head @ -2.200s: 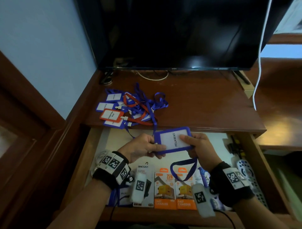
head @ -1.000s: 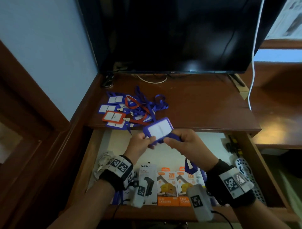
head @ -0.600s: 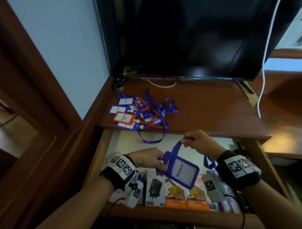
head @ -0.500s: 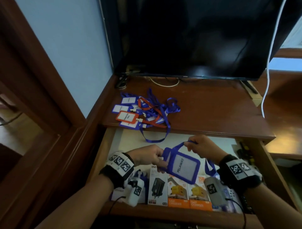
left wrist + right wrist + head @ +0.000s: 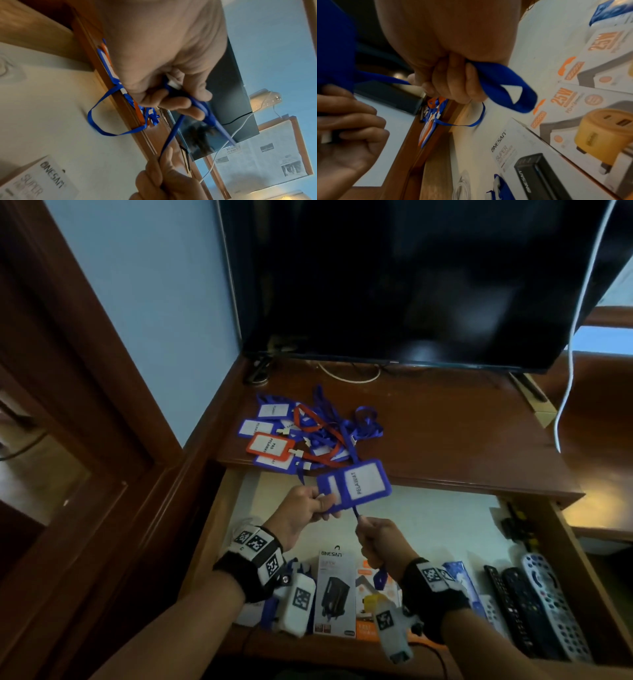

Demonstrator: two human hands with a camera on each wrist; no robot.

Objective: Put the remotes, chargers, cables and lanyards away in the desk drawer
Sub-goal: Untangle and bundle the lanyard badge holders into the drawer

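A blue badge holder [image 5: 356, 487] marked PELAWAT hangs over the open drawer near the desk's front edge. My left hand [image 5: 321, 504] pinches its left end. Its blue strap [image 5: 357, 513] runs down taut to my right hand [image 5: 369, 535], whose fingers are curled round it. The strap's loop [image 5: 379, 581] dangles below that fist. In the left wrist view the holder [image 5: 206, 108] is edge-on between my fingers. The right wrist view shows the strap [image 5: 498, 79] coming out of my fist. A tangled pile of blue and orange lanyards [image 5: 301, 436] lies on the desk top.
The drawer [image 5: 428, 518] holds charger boxes [image 5: 335, 590] along its front, several remotes [image 5: 534, 604] at the right and a white cable [image 5: 239, 530] at the left. A dark TV [image 5: 411, 278] stands at the desk's back. A white cord [image 5: 565, 392] hangs at right.
My left hand has lifted the badge holder from low over the charger boxes up to the desk edge. My right hand has dropped below it, drawing the strap taut.
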